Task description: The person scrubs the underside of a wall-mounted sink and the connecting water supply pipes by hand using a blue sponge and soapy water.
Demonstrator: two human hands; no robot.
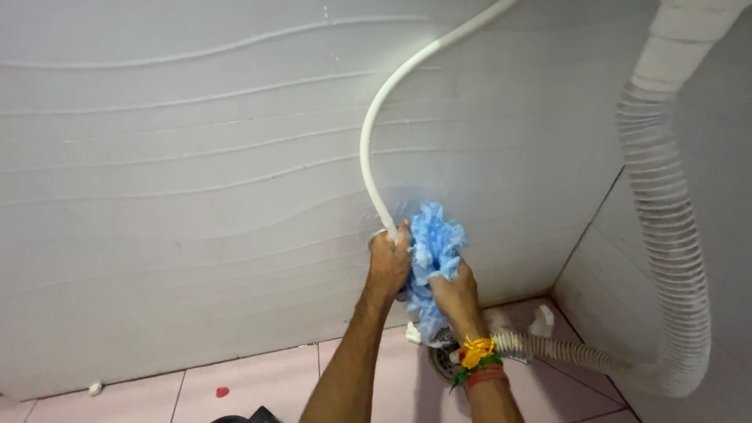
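Hands are working low against a white wavy-patterned wall [172,204], seen from above. The left hand [388,262] is gripping the lower end of a thin white hose [374,125], fist wrapped around it where it is meeting the wall. The right hand [454,294], wearing yellow, green and red wrist threads [478,359], is clutching a blue mesh scrubber [435,243] and pressing it against the hose, just beside the left fist. Both hands are touching each other around the scrubber.

Below them, a round floor drain [443,360] is sitting in pink floor tiles [258,384], and a thick ribbed white drain hose [666,235] is curving down the right side and running its end into that drain.

Judging the risks: hard tugging is likely to strain the thin hose at its joint, which could loosen it and leak. The floor is probably slippery if wet. The right forearm is hanging just above the ribbed hose's end, so a sideways jerk could knock it out of the drain.
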